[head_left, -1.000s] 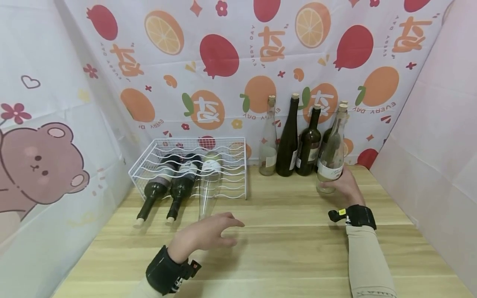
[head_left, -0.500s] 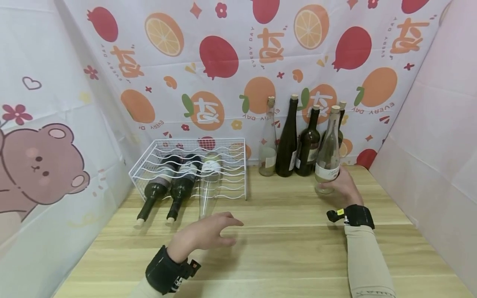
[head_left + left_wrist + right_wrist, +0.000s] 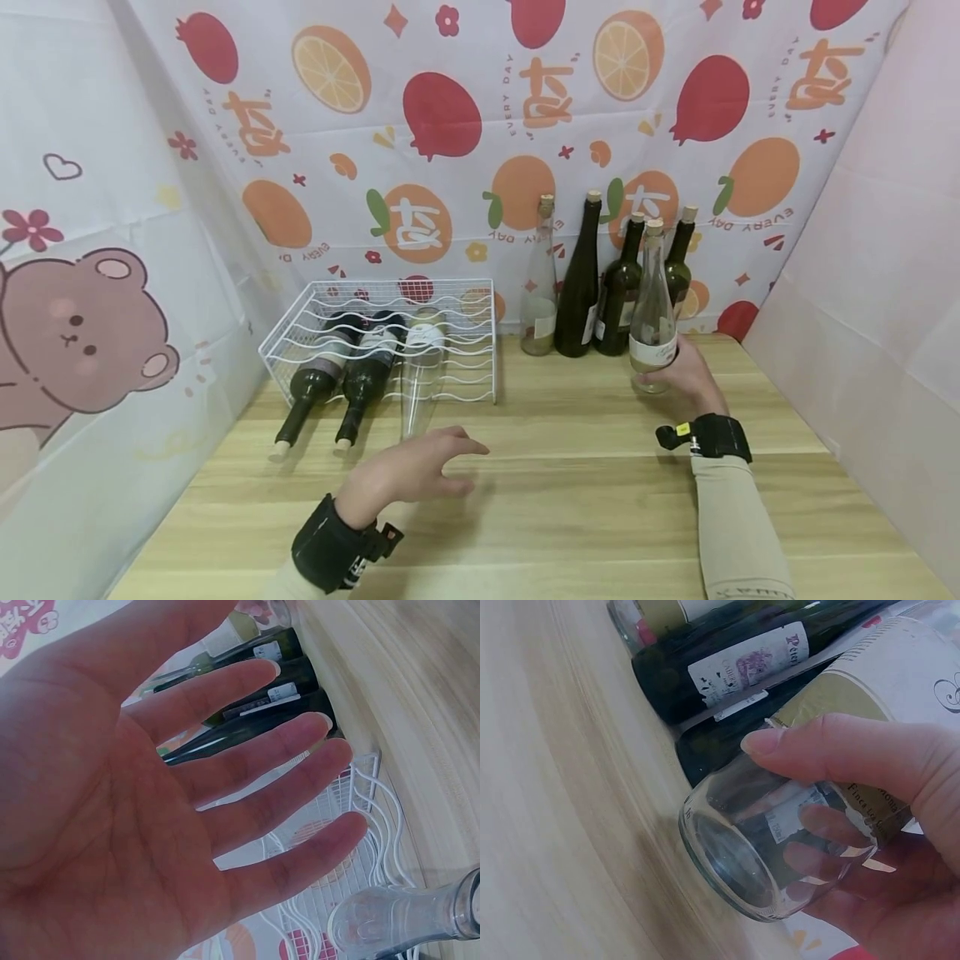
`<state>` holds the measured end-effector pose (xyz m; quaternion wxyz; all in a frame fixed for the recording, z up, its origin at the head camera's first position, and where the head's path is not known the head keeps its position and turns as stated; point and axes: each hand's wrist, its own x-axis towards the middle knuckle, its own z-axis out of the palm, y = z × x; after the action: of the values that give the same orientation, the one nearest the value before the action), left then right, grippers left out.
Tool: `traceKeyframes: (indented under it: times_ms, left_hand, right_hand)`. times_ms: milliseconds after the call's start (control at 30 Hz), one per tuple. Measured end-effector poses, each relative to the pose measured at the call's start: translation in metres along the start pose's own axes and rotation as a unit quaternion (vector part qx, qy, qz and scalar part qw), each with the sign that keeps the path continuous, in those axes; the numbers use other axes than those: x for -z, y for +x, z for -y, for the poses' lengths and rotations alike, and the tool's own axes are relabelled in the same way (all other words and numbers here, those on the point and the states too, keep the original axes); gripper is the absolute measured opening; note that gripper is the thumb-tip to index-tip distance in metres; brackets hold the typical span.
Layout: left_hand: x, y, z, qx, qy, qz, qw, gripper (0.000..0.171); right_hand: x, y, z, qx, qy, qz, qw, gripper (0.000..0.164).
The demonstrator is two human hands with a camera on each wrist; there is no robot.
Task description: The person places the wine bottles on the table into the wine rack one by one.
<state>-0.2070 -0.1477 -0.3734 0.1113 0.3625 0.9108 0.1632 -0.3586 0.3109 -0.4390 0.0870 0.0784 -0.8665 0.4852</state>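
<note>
My right hand (image 3: 686, 371) grips a corked clear glass bottle (image 3: 652, 304) with a white label, around its lower part, at the right of the table. Nearly upright, it overlaps the dark bottles behind it. In the right wrist view, the thumb and fingers (image 3: 840, 746) wrap the clear bottle (image 3: 727, 840) just above its base. My left hand (image 3: 412, 471) is held over the table in front of the wire rack, fingers extended and nothing in it. Its spread palm (image 3: 142, 802) faces the left wrist camera.
A white wire rack (image 3: 494, 358) at the left holds two dark bottles (image 3: 367, 375) and a clear bottle (image 3: 420, 383), lying necks forward. Along the back stand a clear bottle (image 3: 538, 308) and several dark bottles (image 3: 577, 292). Printed cloth (image 3: 450, 217) hangs behind the wooden table (image 3: 570, 517).
The held clear bottle's neck has swung left and straightened, uncovering the rightmost dark bottle. My right hand has shifted slightly left. My left hand stays in place.
</note>
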Motion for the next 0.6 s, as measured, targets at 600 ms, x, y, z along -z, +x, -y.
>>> traceKeyframes:
  times_ms: [600]
  left_hand:
    - [0.0025, -0.0004, -0.0010, -0.001, 0.001, 0.000, 1.0000, 0.046]
  right_hand:
    - [0.0015, -0.0001, 0.0004, -0.011, 0.001, 0.007, 1.000, 0.096]
